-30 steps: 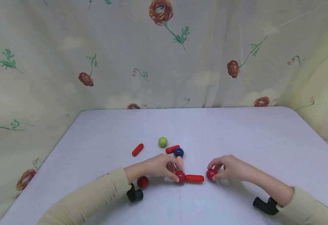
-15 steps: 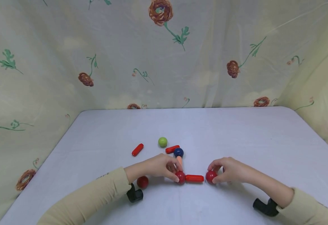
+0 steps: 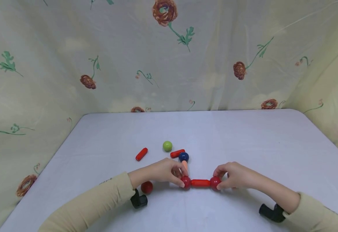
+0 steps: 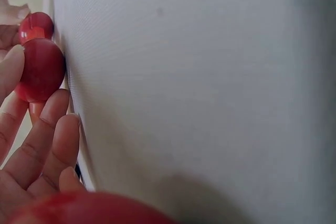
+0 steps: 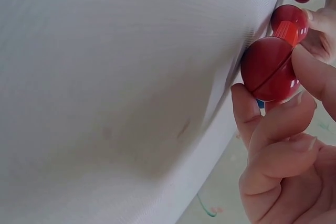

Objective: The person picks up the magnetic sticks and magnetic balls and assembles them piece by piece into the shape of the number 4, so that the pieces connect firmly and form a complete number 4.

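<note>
My left hand (image 3: 169, 170) pinches a red ball (image 4: 43, 72) between thumb and fingers. From that ball a short red rod (image 3: 200, 183) runs right along the table. At the rod's other end is a second red ball (image 5: 266, 69), touching it, which my right hand (image 3: 235, 175) pinches with thumb and fingertips. A pale orange rod (image 3: 185, 165) leads from behind the left fingers to a dark blue ball (image 3: 183, 157). Whether it joins the left ball is partly hidden by the fingers. Another red rod (image 3: 177, 153) meets the blue ball on its left.
A loose red ball (image 3: 147, 187) lies under the left wrist, near a black wrist camera (image 3: 139, 199). Farther back are a green ball (image 3: 167, 146) and a loose red rod (image 3: 141, 154). A flowered curtain (image 3: 209, 64) stands behind the white table (image 3: 244, 135).
My right hand has moved slightly left with its red ball, closing the gap to the rod's right end. The left hand has stayed in place.
</note>
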### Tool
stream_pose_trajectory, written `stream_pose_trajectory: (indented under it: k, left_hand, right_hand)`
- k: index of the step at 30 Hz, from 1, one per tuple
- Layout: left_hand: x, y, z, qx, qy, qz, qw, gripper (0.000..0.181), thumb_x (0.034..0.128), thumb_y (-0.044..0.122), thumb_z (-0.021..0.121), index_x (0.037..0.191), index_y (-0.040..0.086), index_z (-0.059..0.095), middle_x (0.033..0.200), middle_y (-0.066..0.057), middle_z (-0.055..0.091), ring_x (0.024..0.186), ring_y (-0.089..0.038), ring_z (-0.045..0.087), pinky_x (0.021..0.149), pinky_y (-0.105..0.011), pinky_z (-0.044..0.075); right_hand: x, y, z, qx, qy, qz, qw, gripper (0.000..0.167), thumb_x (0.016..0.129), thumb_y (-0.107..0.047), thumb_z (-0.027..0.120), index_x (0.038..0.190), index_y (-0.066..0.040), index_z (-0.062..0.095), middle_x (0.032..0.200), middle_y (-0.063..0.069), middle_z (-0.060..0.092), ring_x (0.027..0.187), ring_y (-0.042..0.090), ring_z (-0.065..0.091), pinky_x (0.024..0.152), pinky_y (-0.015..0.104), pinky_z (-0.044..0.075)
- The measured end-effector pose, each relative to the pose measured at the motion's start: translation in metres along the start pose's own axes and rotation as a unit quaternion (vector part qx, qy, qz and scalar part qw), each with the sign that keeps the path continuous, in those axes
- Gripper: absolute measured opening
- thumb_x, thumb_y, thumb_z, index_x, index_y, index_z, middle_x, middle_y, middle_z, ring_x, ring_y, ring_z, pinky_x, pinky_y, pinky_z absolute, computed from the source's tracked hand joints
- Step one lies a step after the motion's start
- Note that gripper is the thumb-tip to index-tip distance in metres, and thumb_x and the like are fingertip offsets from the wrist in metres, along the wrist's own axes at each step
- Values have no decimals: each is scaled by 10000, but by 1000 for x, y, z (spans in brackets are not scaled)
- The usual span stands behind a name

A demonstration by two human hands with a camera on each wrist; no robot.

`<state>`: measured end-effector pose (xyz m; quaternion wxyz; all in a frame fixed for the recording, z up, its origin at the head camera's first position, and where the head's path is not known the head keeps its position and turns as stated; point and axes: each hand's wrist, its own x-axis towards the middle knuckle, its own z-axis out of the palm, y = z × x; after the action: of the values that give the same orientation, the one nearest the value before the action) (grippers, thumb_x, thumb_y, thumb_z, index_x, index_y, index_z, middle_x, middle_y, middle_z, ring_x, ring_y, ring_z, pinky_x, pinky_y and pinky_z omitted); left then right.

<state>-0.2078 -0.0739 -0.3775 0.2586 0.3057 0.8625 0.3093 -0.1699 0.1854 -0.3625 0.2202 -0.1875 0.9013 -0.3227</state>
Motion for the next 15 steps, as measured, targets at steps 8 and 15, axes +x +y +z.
stream_pose_trajectory:
  k: [8, 15]
  left_hand:
    - [-3, 1, -1, 166, -41, 124, 9998, 254, 767, 197, 740, 1000, 180, 639, 812, 82, 610, 767, -29, 554, 684, -156, 465]
    - [-8, -2, -3, 222, -139, 163, 9995, 269, 767, 202, 740, 1014, 180, 636, 819, 85, 614, 762, -28, 555, 692, -157, 463]
  right_hand:
    - [0, 0, 1, -19, -12, -39, 10000, 287, 722, -120, 753, 974, -63, 627, 851, 13, 581, 506, 112, 470, 469, 254, 459]
    - [1, -2, 3, 68, -57, -99, 9999, 277, 724, -122, 749, 965, -74, 621, 854, 12, 580, 539, 117, 490, 483, 264, 474]
